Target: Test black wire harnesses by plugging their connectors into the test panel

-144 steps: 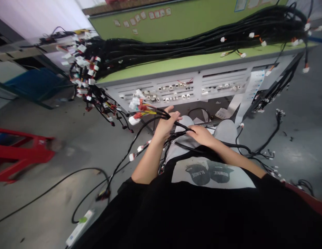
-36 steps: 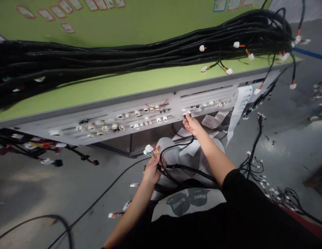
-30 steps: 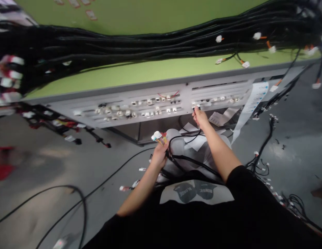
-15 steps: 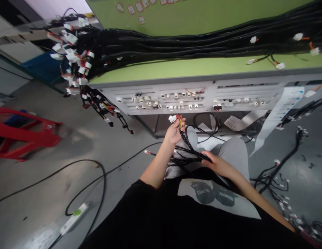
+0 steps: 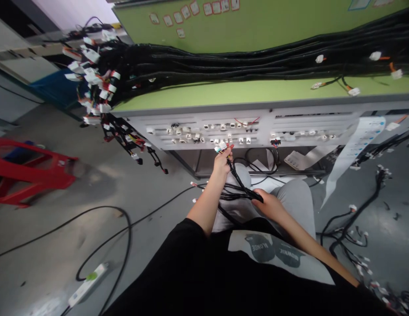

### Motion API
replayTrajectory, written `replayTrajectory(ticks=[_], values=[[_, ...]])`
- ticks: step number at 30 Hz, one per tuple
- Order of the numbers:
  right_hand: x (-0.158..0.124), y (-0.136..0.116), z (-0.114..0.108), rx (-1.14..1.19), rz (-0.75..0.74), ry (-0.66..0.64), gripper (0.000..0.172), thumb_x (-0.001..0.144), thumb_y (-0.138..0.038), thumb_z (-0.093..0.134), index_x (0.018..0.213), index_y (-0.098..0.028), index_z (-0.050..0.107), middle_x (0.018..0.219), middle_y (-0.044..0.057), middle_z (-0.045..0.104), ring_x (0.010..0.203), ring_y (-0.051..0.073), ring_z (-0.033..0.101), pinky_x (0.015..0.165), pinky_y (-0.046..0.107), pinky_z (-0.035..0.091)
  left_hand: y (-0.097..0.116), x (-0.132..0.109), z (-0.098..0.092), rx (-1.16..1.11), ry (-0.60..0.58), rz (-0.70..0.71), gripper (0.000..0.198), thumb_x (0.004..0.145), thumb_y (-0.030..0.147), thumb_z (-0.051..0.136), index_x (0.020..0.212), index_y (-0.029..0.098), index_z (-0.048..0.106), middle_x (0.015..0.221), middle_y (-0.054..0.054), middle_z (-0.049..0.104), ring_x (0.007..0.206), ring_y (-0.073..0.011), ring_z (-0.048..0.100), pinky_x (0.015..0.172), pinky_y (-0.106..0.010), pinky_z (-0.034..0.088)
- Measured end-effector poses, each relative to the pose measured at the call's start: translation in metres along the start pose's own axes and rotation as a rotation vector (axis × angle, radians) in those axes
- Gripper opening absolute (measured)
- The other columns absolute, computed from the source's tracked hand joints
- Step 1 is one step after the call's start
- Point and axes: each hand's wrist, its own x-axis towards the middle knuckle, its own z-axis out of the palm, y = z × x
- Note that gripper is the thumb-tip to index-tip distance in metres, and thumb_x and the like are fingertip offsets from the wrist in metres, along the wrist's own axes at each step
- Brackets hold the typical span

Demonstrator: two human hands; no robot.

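Above my lap, my left hand (image 5: 223, 163) is closed around the connector end of a black wire harness (image 5: 237, 179). White and red plug connectors (image 5: 221, 147) stick out past its fingertips, close in front of the lower row of sockets on the white connector panel (image 5: 266, 125). My right hand (image 5: 266, 202) grips the harness's black sleeved bundle lower down, over my thigh. Loose branches of the harness, with small white plugs at their ends, stretch left behind my left forearm. My fingers partly hide the plugs.
A thick bundle of black harnesses (image 5: 204, 66) lies along the green bench (image 5: 191, 94). A paper strip (image 5: 359, 149) hangs from the panel's right side. At left stand a red stool (image 5: 33, 171) and a white power strip (image 5: 87, 285) with its cable. More harnesses (image 5: 349, 224) lie at right.
My left hand has moved forward with the plugs, closer to the panel's lower sockets. My right hand stays on the bundle, shifted slightly. The camera view has tilted up a little.
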Motion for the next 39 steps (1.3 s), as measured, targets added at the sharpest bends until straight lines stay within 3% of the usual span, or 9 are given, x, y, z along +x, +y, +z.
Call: replayTrajectory(ticks=[8,11,15,19,23,30,35,39], values=[[0.011,-0.003,-0.002,-0.012,0.016,-0.015,0.038,0.086,-0.037,0.050,0.121,-0.023,0.054,0.107,0.008,0.069,0.099,0.025,0.063,0.078,0.030,0.042,0.002,0.013,-0.001,-0.018,0.065,0.001,0.012,0.079,0.014,0.063,0.091,0.011,0.064,0.051,0.006,0.045,0.037,-0.0017,0.036,0.037,-0.015,0.024],[0.013,-0.003,-0.001,0.006,0.003,-0.028,0.038,0.086,-0.036,0.049,0.121,-0.023,0.053,0.106,0.007,0.069,0.097,0.024,0.064,0.078,0.030,0.043,0.005,0.014,-0.001,-0.037,0.020,-0.031,0.010,0.080,0.014,0.062,0.090,0.012,0.062,0.054,0.005,0.048,0.038,-0.0016,0.037,0.038,-0.014,0.026],[0.014,-0.003,-0.001,0.000,-0.002,-0.036,0.040,0.086,-0.036,0.049,0.124,-0.021,0.052,0.110,0.009,0.068,0.100,0.025,0.063,0.080,0.031,0.043,0.012,0.013,-0.004,-0.084,-0.044,-0.117,0.002,0.083,0.013,0.058,0.083,0.014,0.059,0.052,0.006,0.043,0.034,-0.0005,0.027,0.035,-0.014,0.018],[0.014,-0.003,-0.001,0.002,0.004,-0.051,0.042,0.087,-0.037,0.050,0.126,-0.020,0.051,0.113,0.010,0.068,0.102,0.026,0.063,0.081,0.032,0.043,0.017,0.011,-0.006,-0.112,-0.063,-0.191,0.007,0.081,0.014,0.062,0.079,0.016,0.056,0.048,0.009,0.032,0.034,-0.0014,0.027,0.036,-0.015,0.017],[0.013,-0.004,-0.002,0.004,-0.006,-0.054,0.042,0.086,-0.036,0.050,0.125,-0.021,0.051,0.112,0.009,0.068,0.101,0.025,0.063,0.080,0.031,0.043,0.019,0.011,-0.005,-0.099,-0.057,-0.225,0.011,0.080,0.019,0.066,0.078,0.016,0.055,0.048,0.009,0.033,0.034,-0.0005,0.026,0.036,-0.015,0.016],[0.012,-0.005,-0.002,-0.003,0.013,-0.058,0.040,0.086,-0.036,0.050,0.123,-0.021,0.053,0.108,0.009,0.069,0.098,0.025,0.063,0.079,0.031,0.042,0.012,0.012,-0.001,-0.092,-0.011,-0.194,0.014,0.091,0.022,0.052,0.079,0.015,0.053,0.045,0.009,0.033,0.030,-0.0006,0.025,0.034,-0.015,0.016],[0.013,-0.002,0.000,-0.003,0.010,-0.051,0.040,0.085,-0.034,0.051,0.123,-0.021,0.053,0.109,0.009,0.068,0.099,0.024,0.063,0.080,0.030,0.042,0.010,0.013,-0.003,-0.107,-0.092,-0.179,0.018,0.094,0.023,0.045,0.079,0.015,0.052,0.046,0.009,0.036,0.028,-0.0013,0.022,0.033,-0.017,0.014],[0.013,-0.001,0.000,0.001,-0.003,-0.054,0.039,0.085,-0.034,0.050,0.122,-0.021,0.053,0.108,0.009,0.069,0.099,0.025,0.063,0.079,0.030,0.042,0.011,0.014,0.001,-0.049,-0.129,-0.229,0.029,0.096,0.027,0.040,0.072,0.015,0.051,0.039,0.009,0.026,0.027,-0.0023,0.022,0.033,-0.016,0.015]])
